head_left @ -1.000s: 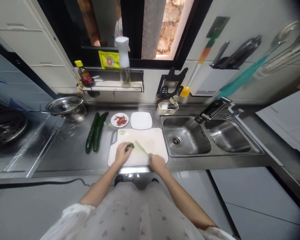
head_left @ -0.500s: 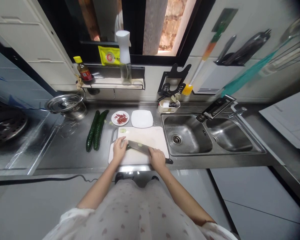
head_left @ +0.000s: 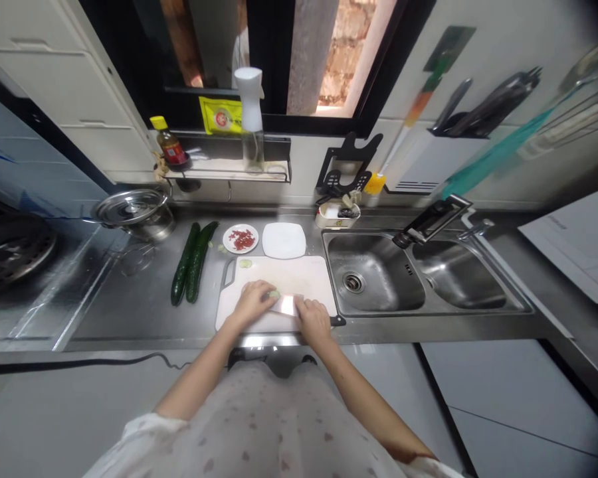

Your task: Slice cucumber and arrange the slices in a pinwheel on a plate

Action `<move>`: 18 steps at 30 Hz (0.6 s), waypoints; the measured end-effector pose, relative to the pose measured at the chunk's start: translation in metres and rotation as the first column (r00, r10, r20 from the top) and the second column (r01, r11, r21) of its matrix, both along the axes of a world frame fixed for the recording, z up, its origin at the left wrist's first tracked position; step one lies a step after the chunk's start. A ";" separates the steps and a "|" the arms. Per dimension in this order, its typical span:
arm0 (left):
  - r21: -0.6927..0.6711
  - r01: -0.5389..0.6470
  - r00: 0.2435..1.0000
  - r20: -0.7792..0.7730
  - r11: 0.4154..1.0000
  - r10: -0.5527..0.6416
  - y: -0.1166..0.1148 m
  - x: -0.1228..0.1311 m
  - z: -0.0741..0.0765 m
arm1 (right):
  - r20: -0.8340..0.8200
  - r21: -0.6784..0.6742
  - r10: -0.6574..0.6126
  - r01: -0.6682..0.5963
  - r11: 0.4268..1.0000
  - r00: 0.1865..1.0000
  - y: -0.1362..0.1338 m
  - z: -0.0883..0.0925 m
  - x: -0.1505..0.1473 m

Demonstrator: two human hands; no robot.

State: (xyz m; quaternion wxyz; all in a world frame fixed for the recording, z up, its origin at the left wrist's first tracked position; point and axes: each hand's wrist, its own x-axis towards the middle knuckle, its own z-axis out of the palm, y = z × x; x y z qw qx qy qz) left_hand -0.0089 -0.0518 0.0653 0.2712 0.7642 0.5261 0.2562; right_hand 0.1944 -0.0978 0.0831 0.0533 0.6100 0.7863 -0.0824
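Note:
My right hand (head_left: 315, 320) is closed around the handle end of a kitchen knife (head_left: 288, 305), over the white cutting board (head_left: 303, 275). The blade points left and catches a bright reflection. At the blade's left end, the curled fingers of my left hand (head_left: 254, 304) close on a pale green cucumber slice (head_left: 274, 294); the fingers partly hide it. Another cut piece of cucumber (head_left: 246, 263) lies at the board's upper left. Left of the board, two whole dark green cucumbers (head_left: 198, 262) rest side by side on the counter.
Behind the board stand a plate of chopped red bits (head_left: 228, 243) and a white square plate (head_left: 284, 240). A double sink (head_left: 379, 312) with a black faucet (head_left: 423, 222) is to the right. A lidded steel pot (head_left: 154, 222) sits at the left.
My left hand has moved right to the slice at the blade. The knife has tilted, its blade now shining and more covered by my left fingers. My right hand stays nearly in place.

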 end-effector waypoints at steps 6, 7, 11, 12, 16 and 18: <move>-0.040 -0.026 0.996 0.080 0.999 0.030 0.004 0.005 -0.003 | -0.002 0.009 -0.017 0.017 1.000 1.000 -0.002 -0.005 0.007; -0.047 -0.066 0.993 0.092 0.997 0.070 0.005 0.005 -0.005 | -0.001 0.014 -0.024 0.024 1.000 1.000 -0.002 -0.006 0.008; -0.134 -0.301 0.939 0.129 0.944 0.318 0.015 -0.004 -0.014 | 0.011 0.016 -0.051 0.051 0.999 0.999 -0.002 -0.008 0.015; -0.159 -0.358 0.915 0.135 0.920 0.380 0.019 -0.008 -0.017 | 0.014 0.014 -0.061 0.060 0.998 0.998 -0.002 -0.008 0.017; -0.220 -0.499 0.810 0.224 0.838 0.542 0.035 -0.026 -0.033 | 0.017 -0.007 -0.119 0.119 0.993 0.993 -0.001 -0.009 0.024; -0.241 -0.529 0.773 0.259 0.814 0.579 0.044 -0.033 -0.041 | 0.013 -0.012 -0.146 0.146 0.989 0.989 0.001 -0.011 0.028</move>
